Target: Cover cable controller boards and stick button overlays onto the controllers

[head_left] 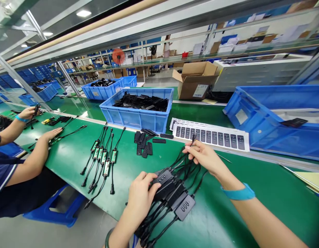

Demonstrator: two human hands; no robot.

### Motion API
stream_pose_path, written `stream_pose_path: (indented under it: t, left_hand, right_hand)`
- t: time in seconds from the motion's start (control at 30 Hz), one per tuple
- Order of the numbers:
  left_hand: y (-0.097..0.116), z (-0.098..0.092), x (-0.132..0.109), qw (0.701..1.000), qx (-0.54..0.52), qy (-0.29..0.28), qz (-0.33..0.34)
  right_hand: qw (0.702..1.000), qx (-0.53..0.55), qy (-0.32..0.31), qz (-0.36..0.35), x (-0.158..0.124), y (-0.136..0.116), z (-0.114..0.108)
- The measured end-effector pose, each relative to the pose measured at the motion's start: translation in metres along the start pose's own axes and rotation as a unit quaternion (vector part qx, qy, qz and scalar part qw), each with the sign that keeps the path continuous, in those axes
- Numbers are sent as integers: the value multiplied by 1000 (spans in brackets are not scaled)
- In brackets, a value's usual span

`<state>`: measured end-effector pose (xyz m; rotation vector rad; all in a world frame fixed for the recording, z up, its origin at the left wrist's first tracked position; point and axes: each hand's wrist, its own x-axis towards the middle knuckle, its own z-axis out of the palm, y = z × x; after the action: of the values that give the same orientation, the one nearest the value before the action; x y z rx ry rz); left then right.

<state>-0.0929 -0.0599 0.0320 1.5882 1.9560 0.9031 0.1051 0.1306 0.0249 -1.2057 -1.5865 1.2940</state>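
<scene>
Black cabled boxes (185,207) lay bunched at the lower centre of the frame, on the green tabletop (226,224), their leads running out at both ends. Your left hand (142,193) had its thumb and fingers drawn in on the left end of the upper-left box (163,177), with only a narrow gap between them, and seemed to steady the bunch. Your right hand (201,155), right of centre, had thumb and forefinger pinched nearly together on a dark cable end (193,137) that stuck up past the fingertips; whether it held other leads too, you could not tell from this view.

By the look of it, you were at the step of gathering and straightening the leads. The next move seemed to call for a firm left hold while the right drew its lead free of the tangle, without tugging its neighbours.

Loose black covers (143,143) lay near the middle of the frame, with printed label sheets (209,136) to their right. Left of centre lay uncased green boards (106,167) on their own cables.
</scene>
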Motion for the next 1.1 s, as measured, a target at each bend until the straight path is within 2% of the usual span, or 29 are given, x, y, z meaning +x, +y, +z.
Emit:
stream_pose_path:
  t: [0.03, 0.1, 0.13, 0.17, 0.23, 0.3, 0.33, 0.43, 0.5, 0.67, 0.8, 0.87, 0.97, 1.03, 1.1]
  left_hand:
    - [-1, 0, 0, 1000, 20, -10, 8]
    - [-2, -1, -1, 998, 44, -28, 23]
    - [-3, -3, 0, 998, 49, -31, 25]
    - [-5, -6, 1, 998, 54, -30, 24]
    - [-13, -14, 6, 996, 86, -11, 11]
    - [-28, -25, 14, 986, 163, 24, -20]
    - [-37, -31, 19, 977, 205, 46, -42]
    - [-64, -53, 30, 942, 290, 117, -121]
    - [-78, -65, 35, 925, 311, 151, -160]
    - [-95, -72, 48, 912, 307, 180, -202]
    - [-98, -69, 56, 922, 243, 204, -220]
    - [-99, -69, 55, 932, 186, 221, -219]
    - [-98, -69, 50, 945, 60, 241, -210]
    - [-96, -67, 46, 947, -48, 245, -202]
    - [-93, -65, 42, 936, -163, 246, -194]
  right_hand:
    - [997, -49, 60, -29, 6, 6, -3]
    - [963, -166, 180, -112, 20, 12, -5]
    - [940, -235, 192, -155, 27, 11, -4]
    - [920, -299, 163, -192, 35, 10, 0]
    - [889, -390, 40, -237, 52, 6, 15]
    - [866, -424, -61, -257, 67, 3, 34]
    - [859, -432, -88, -262, 74, 3, 44]
    - [829, -469, -138, -272, 89, 6, 68]
    - [811, -489, -156, -281, 92, 9, 76]
    - [780, -523, -171, -296, 82, 10, 71]
    - [788, -527, -130, -290, 65, 2, 59]
    - [825, -472, -95, -294, 54, -4, 53]
    - [906, -305, -66, -285, 35, -17, 46]
    - [934, -221, -78, -268, 21, -28, 44]
    - [947, -171, -93, -254, 6, -37, 43]
